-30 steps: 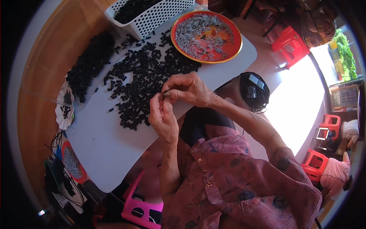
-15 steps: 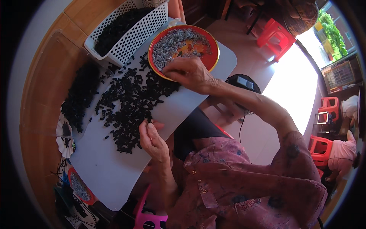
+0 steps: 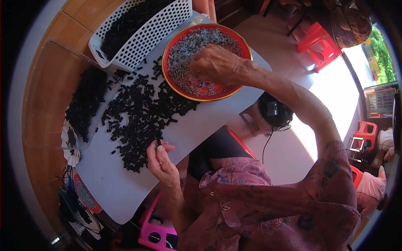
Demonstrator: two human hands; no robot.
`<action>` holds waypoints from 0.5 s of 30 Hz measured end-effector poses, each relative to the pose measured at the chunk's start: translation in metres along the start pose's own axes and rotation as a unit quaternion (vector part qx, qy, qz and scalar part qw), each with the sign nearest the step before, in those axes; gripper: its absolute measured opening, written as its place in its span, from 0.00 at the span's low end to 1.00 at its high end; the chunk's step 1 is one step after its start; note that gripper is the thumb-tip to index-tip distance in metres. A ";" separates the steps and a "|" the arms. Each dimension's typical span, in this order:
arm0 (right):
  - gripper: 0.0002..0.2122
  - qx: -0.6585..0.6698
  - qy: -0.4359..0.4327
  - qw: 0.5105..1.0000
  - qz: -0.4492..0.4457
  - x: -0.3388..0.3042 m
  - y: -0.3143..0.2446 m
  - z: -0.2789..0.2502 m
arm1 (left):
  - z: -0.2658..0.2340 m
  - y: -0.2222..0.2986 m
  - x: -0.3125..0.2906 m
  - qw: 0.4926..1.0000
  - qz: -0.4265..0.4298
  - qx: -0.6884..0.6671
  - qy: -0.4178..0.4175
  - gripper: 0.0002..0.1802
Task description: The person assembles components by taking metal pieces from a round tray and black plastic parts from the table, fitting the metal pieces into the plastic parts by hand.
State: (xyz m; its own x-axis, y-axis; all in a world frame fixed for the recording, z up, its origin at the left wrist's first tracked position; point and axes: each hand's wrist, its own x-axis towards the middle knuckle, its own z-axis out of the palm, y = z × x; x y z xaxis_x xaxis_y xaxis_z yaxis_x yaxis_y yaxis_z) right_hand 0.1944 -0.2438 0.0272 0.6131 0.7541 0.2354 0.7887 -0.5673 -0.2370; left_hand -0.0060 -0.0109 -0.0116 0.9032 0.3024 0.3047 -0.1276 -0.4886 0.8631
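A big pale bench (image 3: 106,188) was under the fingers. A pile of black bits (image 3: 132,138) lay just past the left hand's (image 3: 164,165) fingers, and a white basket (image 3: 154,34) stood farther off. A round red tray (image 3: 209,96) sat below the right hand's (image 3: 220,65) bent fingers; I couldn't tell if they held anything. The left fingers pinched one small black bit (image 3: 159,142). Tiny silver springs (image 3: 184,50) lay around the right fingers.

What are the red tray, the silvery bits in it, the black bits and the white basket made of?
Tray: maybe painted metal or plastic; it's smooth and glossy, with a yellowish rim.
Silvery bits: probably metal, since they're grey and glinting.
Black bits: perhaps plastic, dark and chunky.
Basket: likely plastic, with white walls full of neat holes.
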 end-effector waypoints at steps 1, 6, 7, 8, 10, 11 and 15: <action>0.06 0.016 0.014 1.000 0.007 0.001 -0.003 -0.001 | 0.000 -0.001 0.000 1.000 0.006 0.002 0.001 0.12; 0.05 0.235 0.114 0.965 0.033 0.003 -0.043 -0.018 | -0.002 0.007 0.000 0.998 -0.033 -0.047 -0.003 0.12; 0.07 0.280 0.116 0.952 0.044 0.001 -0.060 -0.019 | -0.001 0.005 0.001 0.999 -0.014 -0.045 0.000 0.12; 0.09 0.326 0.117 0.937 0.053 -0.001 -0.075 -0.017 | -0.001 0.002 0.001 0.999 0.006 -0.041 0.003 0.12; 0.08 0.408 0.062 0.910 0.047 0.000 -0.098 -0.006 | -0.002 0.003 -0.002 0.999 -0.012 -0.041 0.014 0.12; 0.08 0.445 0.040 0.893 0.046 0.000 -0.107 -0.001 | -0.002 0.004 -0.001 0.998 -0.019 -0.058 0.006 0.12; 0.07 0.509 0.014 0.859 0.046 0.010 -0.122 0.034 | -0.002 0.006 0.000 0.997 -0.043 -0.069 -0.013 0.11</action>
State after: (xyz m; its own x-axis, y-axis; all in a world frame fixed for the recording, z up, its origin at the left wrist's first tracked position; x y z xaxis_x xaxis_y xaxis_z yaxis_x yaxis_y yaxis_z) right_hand 0.1026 -0.1561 0.0260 0.6830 0.7052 0.1900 0.2968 -0.0303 -0.9545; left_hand -0.0077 -0.0118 -0.0054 0.9229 0.3168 0.2186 -0.1031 -0.3438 0.9334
